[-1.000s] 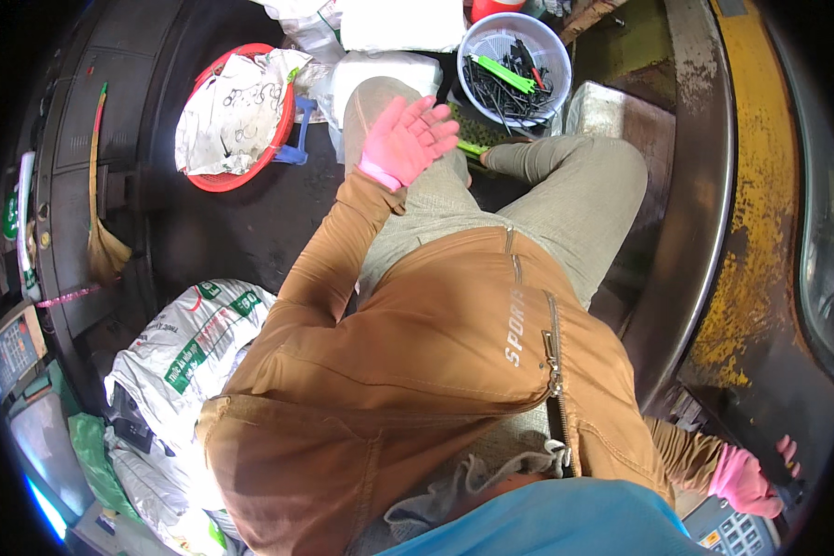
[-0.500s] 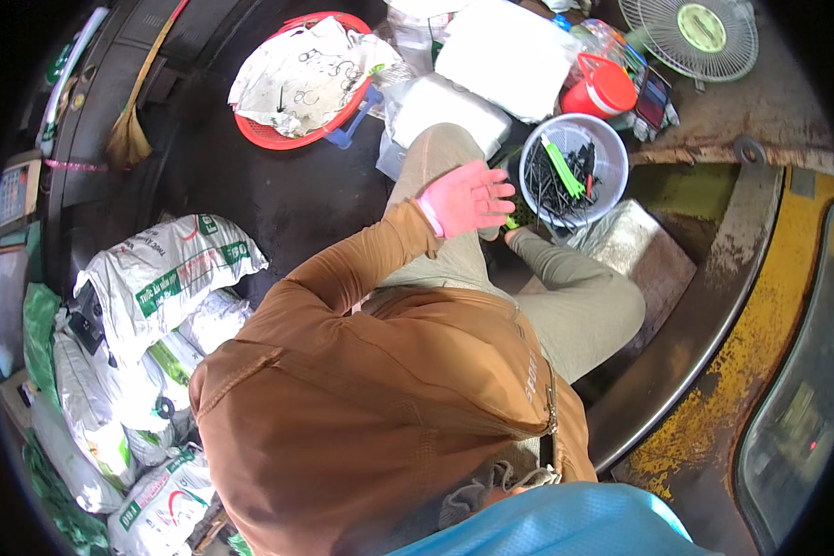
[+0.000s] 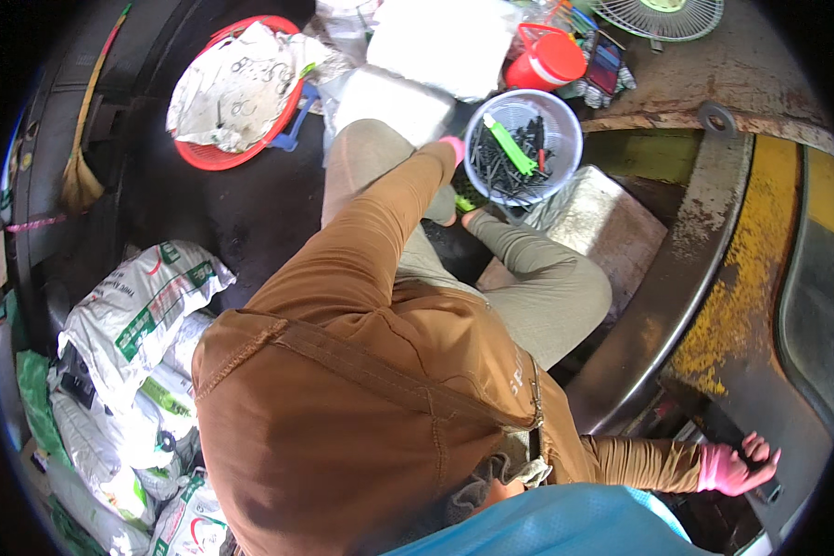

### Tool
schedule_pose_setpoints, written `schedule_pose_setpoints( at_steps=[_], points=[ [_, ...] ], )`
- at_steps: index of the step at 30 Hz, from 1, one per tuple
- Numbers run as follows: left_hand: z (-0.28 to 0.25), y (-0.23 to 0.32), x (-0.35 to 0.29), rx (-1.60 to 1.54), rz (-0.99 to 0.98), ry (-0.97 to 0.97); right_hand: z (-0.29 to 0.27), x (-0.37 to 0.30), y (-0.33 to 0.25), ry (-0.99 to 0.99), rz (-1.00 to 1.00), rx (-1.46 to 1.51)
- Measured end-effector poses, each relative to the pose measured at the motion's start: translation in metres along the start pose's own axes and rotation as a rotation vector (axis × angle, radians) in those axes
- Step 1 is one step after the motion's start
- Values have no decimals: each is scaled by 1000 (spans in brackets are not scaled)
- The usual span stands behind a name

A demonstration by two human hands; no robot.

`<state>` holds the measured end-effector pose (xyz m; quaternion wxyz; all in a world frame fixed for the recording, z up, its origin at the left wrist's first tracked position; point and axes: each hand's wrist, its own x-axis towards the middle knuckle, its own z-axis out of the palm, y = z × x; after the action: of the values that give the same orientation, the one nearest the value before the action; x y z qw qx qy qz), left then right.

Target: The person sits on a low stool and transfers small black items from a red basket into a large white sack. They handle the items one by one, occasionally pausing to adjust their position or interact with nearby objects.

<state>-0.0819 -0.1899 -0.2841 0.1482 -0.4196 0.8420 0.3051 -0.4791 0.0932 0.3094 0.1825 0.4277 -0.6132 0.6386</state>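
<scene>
- The pink-gloved left hand (image 3: pixel 454 148) is mostly hidden past its brown sleeve (image 3: pixel 343 246), just beside the round lavender plastic basket (image 3: pixel 569 139); whether its grip is spread or pressed together, I cannot tell.
- That basket stands ahead of the person's bent legs (image 3: pixel 551 301), filled with thin black pieces (image 3: pixel 502 167); a long bright-green plastic piece (image 3: pixel 510 145) lies slantwise on top.
- The pink-gloved right hand (image 3: pixel 738 468) reaches far out to the right, near a dark metal panel (image 3: pixel 764 400); its fingers are bent, but whether its grip pinches anything, I cannot tell.
- Behind the basket is a red lidded plastic jug (image 3: pixel 549 61).
- Farther left, a crumpled, stained white sheet (image 3: pixel 232 88) covers a round red plastic basket (image 3: pixel 215 159).
- Printed white-and-green sacks (image 3: pixel 120 310) lie heaped at lower left.
</scene>
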Motion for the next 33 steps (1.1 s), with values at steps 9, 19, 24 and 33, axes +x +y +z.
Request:
schedule_pose_setpoints(
  at_steps=[9,19,24,33],
  points=[
    [111,-14,61,50,-53,99,-1,68,83,-297,53,182],
    [104,-90,28,112,-195,84,43,109,172,-358,108,488],
    [73,57,-29,-543,-289,-156,44,107,165,-277,100,372],
    [-84,103,-240,-1929,268,-327,65,82,151,-499,10,601]
  ],
)
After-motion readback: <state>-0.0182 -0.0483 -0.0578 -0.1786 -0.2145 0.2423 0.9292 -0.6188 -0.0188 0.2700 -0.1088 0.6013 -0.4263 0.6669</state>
